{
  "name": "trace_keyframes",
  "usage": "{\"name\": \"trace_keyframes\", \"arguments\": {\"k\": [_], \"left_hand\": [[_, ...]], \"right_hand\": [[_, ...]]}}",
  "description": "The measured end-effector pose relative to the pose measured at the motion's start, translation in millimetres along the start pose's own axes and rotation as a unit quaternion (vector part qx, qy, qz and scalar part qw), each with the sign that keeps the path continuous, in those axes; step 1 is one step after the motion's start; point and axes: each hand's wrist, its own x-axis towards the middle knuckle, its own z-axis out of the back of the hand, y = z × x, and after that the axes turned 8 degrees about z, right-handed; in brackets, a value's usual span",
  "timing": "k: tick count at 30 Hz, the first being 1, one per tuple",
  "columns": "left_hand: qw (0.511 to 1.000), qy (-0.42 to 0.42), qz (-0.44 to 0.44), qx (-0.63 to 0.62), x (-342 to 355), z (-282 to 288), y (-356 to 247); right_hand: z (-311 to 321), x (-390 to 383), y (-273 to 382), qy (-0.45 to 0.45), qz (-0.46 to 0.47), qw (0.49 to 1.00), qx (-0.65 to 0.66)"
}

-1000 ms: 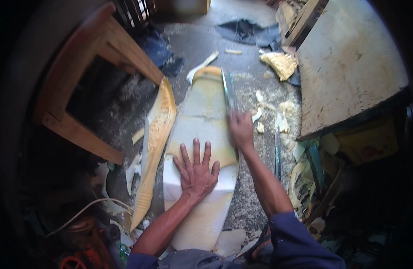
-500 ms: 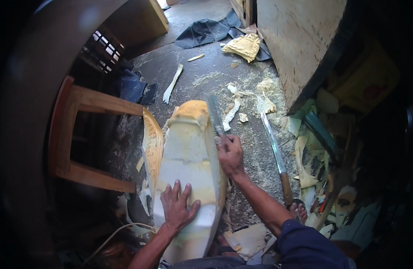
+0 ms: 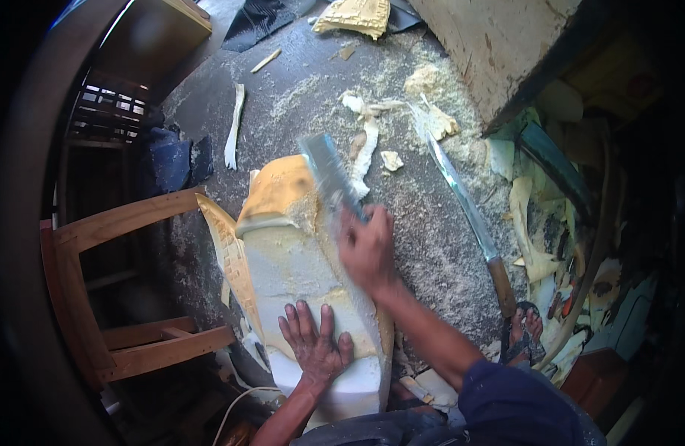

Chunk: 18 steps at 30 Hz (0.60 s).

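On top of the foam block [image 3: 294, 264], left hand [image 3: 315, 346] lies flat, fingers spread, pressing but not gripping. Right hand [image 3: 368, 249] is closed round the near end of a flat blade [image 3: 326, 165], set at the block's far right corner; motion blur, so exact contact hard to tell. Change: over the last second the blade went from lying along the block's right side to slanting across that corner, and more of the block's yellow far end shows, though the camera moved too. Reads as trimming shifting to the corner, left hand steadying throughout. Block lies lengthwise away from the person on a dark floor [image 3: 201, 104]. Right of block: pale crumbs, long knife [image 3: 461, 201] with wooden handle. Left of block: curved yellow foam piece [image 3: 231, 241], then wooden frame [image 3: 134, 223]. Beyond block: white foam strip [image 3: 368, 149], dark cloth [image 3: 261, 22], yellow foam chunk [image 3: 355, 18].
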Motion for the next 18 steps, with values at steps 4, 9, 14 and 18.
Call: {"name": "trace_keyframes", "arguments": {"k": [4, 9, 14, 18], "left_hand": [[1.000, -0.001, 0.004, 0.006, -0.4, -0.3, -0.3], [1.000, -0.004, 0.005, 0.011, -0.5, 1.1, -0.7], [1.000, 0.005, 0.015, 0.011, 1.3, 0.4, -2.0], [1.000, -0.004, 0.018, 0.005, 3.3, 0.8, -4.0]], "right_hand": [[6.6, -8.7, 2.1, -0.014, 0.161, 0.985, 0.059], [5.5, -9.4, 5.9, 0.016, 0.094, 0.994, 0.059], [0.7, -3.8, 11.1, -0.031, 0.021, 0.998, 0.057], [-1.1, 0.4, 15.3, -0.053, 0.178, 0.980, 0.074]]}}
